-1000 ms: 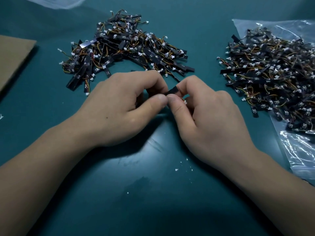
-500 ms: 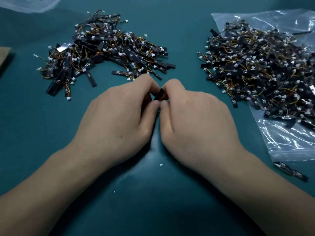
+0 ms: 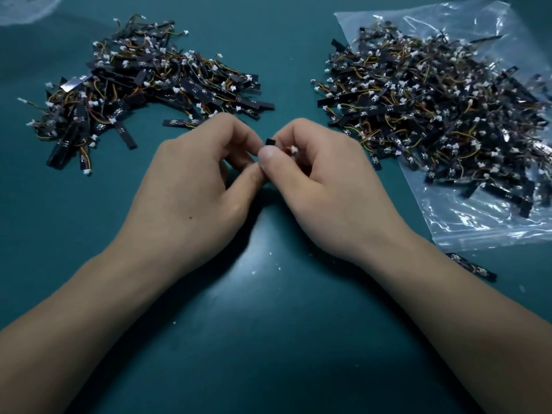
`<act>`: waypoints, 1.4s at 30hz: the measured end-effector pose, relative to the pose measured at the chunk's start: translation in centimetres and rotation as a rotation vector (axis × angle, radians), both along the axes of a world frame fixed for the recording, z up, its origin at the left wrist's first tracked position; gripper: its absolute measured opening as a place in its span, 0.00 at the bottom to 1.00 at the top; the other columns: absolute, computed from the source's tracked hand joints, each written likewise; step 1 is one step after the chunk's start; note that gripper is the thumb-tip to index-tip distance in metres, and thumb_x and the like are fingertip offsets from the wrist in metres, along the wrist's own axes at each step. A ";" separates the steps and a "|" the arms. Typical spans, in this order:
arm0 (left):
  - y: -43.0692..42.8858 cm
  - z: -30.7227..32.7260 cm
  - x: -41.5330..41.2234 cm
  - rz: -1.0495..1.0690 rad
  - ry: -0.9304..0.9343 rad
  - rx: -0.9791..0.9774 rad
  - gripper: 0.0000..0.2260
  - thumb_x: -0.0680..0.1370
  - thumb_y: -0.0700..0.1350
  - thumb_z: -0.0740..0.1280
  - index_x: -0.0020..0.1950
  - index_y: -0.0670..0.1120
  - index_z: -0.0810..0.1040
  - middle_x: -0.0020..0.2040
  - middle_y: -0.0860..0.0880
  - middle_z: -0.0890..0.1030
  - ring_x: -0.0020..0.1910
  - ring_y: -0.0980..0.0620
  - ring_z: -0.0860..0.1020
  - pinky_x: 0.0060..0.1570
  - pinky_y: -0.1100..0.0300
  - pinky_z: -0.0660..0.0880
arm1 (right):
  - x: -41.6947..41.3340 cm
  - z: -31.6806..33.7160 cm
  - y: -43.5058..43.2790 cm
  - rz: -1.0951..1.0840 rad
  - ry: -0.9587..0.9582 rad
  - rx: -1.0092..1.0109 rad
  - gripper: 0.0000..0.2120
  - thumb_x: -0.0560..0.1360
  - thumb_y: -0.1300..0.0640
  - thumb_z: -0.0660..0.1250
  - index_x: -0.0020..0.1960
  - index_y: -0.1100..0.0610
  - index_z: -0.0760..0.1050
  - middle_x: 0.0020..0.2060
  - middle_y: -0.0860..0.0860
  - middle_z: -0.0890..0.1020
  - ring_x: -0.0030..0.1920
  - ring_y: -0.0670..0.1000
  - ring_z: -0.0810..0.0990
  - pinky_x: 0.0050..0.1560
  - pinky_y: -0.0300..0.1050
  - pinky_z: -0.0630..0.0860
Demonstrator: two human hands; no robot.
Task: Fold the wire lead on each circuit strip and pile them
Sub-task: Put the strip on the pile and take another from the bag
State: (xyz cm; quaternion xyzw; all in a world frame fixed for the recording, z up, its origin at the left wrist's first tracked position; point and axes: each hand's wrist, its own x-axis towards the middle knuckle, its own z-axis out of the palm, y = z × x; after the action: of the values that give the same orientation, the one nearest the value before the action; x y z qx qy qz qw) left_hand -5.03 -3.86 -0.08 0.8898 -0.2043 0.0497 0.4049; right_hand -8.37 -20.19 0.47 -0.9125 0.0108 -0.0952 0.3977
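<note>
My left hand [image 3: 191, 189] and my right hand [image 3: 325, 186] meet at the middle of the green table, fingertips together. Between them they pinch one black circuit strip [image 3: 271, 142]; only its end shows above my right thumb. Its white connector [image 3: 294, 149] and a bit of orange wire peek out inside my right fingers. A pile of strips with wire leads [image 3: 143, 88] lies at the back left. A larger heap of strips [image 3: 442, 115] lies at the back right on a clear plastic bag [image 3: 478, 222].
One loose strip [image 3: 472, 267] lies on the table just in front of the bag, beside my right forearm. A clear plastic sheet [image 3: 27, 7] shows at the top left corner. Small white specks dot the green mat [image 3: 268, 324] between my wrists.
The view has shifted, so both piles sit further left and lower in frame. My right fingers have opened a little, exposing the strip's white connector. Both hands keep hold of the strip.
</note>
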 end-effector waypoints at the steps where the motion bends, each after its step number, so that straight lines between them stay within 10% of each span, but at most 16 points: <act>1: 0.0 0.0 0.0 -0.004 0.013 -0.012 0.05 0.77 0.55 0.71 0.49 0.58 0.77 0.41 0.63 0.81 0.35 0.57 0.79 0.36 0.62 0.74 | -0.1 -0.1 -0.1 0.013 -0.007 0.015 0.10 0.79 0.44 0.64 0.45 0.49 0.76 0.31 0.43 0.77 0.35 0.47 0.75 0.41 0.55 0.76; 16: 1.1 0.7 0.4 -0.141 0.083 -0.134 0.08 0.77 0.51 0.70 0.41 0.50 0.79 0.30 0.49 0.76 0.28 0.54 0.70 0.30 0.64 0.66 | -0.1 -0.1 -0.3 0.171 -0.170 0.328 0.05 0.82 0.56 0.66 0.47 0.51 0.74 0.33 0.54 0.77 0.31 0.55 0.73 0.33 0.50 0.70; 42: 1.7 0.9 0.7 -0.201 0.090 -0.195 0.11 0.74 0.43 0.71 0.33 0.44 0.74 0.28 0.47 0.71 0.28 0.58 0.66 0.30 0.66 0.63 | 2.8 0.4 -0.8 0.451 -0.119 0.143 0.05 0.79 0.57 0.61 0.43 0.53 0.71 0.28 0.55 0.76 0.26 0.50 0.72 0.30 0.43 0.69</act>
State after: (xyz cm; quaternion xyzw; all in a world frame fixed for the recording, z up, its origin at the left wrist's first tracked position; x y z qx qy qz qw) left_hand -4.31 -2.16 0.81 0.8225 -0.2683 -0.0117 0.5014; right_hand -5.60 -21.03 0.85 -0.8543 -0.2098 -0.0567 0.4722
